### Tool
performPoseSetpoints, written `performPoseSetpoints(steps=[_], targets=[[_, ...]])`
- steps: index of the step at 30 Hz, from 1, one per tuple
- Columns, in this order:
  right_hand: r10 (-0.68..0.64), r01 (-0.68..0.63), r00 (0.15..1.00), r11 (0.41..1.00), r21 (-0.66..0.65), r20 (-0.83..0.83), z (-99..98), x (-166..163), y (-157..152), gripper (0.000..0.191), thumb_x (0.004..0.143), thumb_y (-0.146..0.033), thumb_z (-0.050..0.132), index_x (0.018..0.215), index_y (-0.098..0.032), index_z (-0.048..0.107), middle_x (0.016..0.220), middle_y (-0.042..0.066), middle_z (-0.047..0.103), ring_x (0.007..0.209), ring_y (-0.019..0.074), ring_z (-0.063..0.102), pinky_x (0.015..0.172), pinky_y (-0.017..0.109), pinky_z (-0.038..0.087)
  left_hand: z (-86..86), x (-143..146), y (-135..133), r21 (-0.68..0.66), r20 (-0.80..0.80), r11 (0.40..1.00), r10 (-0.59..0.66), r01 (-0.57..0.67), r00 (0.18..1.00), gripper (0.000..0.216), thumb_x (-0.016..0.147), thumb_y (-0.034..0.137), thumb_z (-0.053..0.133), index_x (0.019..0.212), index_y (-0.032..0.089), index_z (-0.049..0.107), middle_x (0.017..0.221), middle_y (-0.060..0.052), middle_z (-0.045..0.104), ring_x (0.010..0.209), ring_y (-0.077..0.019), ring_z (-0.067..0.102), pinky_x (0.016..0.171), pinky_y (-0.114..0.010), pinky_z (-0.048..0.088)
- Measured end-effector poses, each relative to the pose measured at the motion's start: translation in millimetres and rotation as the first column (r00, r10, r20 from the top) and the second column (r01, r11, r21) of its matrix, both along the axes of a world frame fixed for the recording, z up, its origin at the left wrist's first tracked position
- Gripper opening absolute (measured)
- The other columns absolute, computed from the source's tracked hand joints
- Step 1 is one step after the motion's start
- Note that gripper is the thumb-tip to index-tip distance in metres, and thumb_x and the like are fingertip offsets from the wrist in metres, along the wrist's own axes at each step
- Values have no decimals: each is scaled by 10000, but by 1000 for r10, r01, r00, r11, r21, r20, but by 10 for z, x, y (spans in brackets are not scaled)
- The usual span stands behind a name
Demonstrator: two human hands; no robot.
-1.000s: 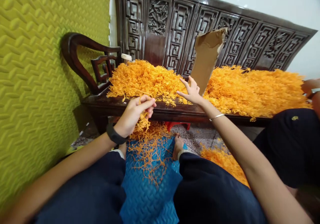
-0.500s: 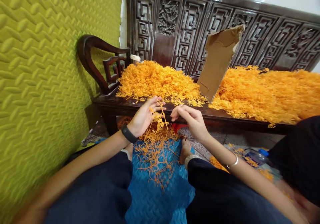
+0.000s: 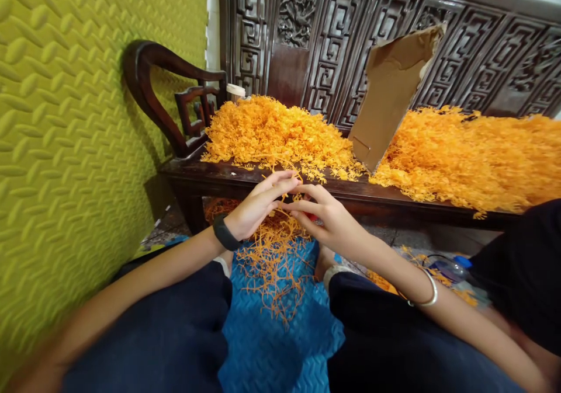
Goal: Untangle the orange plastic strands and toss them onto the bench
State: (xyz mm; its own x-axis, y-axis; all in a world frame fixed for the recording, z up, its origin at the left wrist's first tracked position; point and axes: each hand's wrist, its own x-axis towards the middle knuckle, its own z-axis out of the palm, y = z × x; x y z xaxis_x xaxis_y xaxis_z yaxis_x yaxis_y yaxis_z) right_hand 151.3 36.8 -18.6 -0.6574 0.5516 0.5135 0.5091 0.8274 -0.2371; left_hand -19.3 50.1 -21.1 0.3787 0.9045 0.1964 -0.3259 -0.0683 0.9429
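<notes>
My left hand (image 3: 259, 203), with a black band at the wrist, is closed on a thin branching orange plastic strand (image 3: 298, 177) just in front of the bench edge. Parts of the strand show above and between the fingers. My right hand (image 3: 326, 215) meets it from the right, fingers bent and their tips at the strand; what lies between them is hidden. Behind the hands, a heap of small orange plastic pieces (image 3: 276, 130) sits on the bench seat (image 3: 219, 172). Below hangs or lies a tangle of bare orange strands (image 3: 274, 264) over a blue mat (image 3: 267, 346).
A cardboard sheet (image 3: 390, 95) leans upright between the left heap and a larger orange heap (image 3: 477, 153). The bench's curved armrest (image 3: 151, 60) stands by a yellow textured mat (image 3: 65, 148). A white-lidded cup (image 3: 235, 91) is behind the heap. A dark-clothed person (image 3: 526, 270) sits close at right.
My right hand has moved left and its fingers now meet the left hand's. The left fingers, spread before, have closed on the orange strand. The view has shifted slightly.
</notes>
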Motion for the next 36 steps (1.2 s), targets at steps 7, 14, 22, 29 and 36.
performPoseSetpoints(steps=[7, 14, 22, 29, 36], targets=[[150, -194, 969, 953, -232, -194, 100, 36, -37, 197, 886, -176, 505, 998, -193, 666, 1049, 58, 606, 1040, 153, 559, 922, 319, 447, -51, -90, 5, 86, -179, 984, -137, 154, 974, 534, 725, 341, 685, 1205, 209, 494, 1003, -42, 587, 750, -120, 550, 633, -241, 428], [66, -177, 941, 932, -317, -332, 129, 68, -58, 129, 806, -221, 632, 909, -209, 710, 922, 39, 654, 851, 135, 619, 748, 271, 500, -106, -105, 32, 308, -515, 907, -95, 287, 852, 364, 602, 289, 783, 867, 159, 569, 777, 16, 571, 735, -146, 544, 681, -279, 420], [132, -239, 928, 928, -285, -349, 82, 168, -37, 99, 825, -224, 609, 878, -200, 690, 849, 30, 638, 799, 125, 602, 732, 279, 492, -60, -222, -5, 154, -406, 966, -131, 208, 905, 179, 712, 218, 675, 744, 158, 509, 667, 29, 591, 623, -104, 569, 619, -246, 430], [228, -258, 964, 929, -266, -138, 82, 147, -66, 141, 870, -143, 496, 908, -170, 629, 929, 52, 594, 907, 135, 559, 831, 300, 462, -88, -204, -40, 147, -298, 952, -214, 267, 930, 194, 772, 211, 610, 775, 186, 418, 655, 30, 585, 575, -102, 575, 573, -243, 448], [215, -179, 969, 949, -259, 119, -26, 25, -95, 146, 863, -270, 527, 860, -158, 620, 938, 60, 528, 867, 141, 516, 802, 288, 445, -144, -160, -40, 427, -521, 870, 16, 245, 853, 36, 778, 172, 512, 787, 182, 479, 741, 20, 506, 670, -119, 496, 636, -268, 437]])
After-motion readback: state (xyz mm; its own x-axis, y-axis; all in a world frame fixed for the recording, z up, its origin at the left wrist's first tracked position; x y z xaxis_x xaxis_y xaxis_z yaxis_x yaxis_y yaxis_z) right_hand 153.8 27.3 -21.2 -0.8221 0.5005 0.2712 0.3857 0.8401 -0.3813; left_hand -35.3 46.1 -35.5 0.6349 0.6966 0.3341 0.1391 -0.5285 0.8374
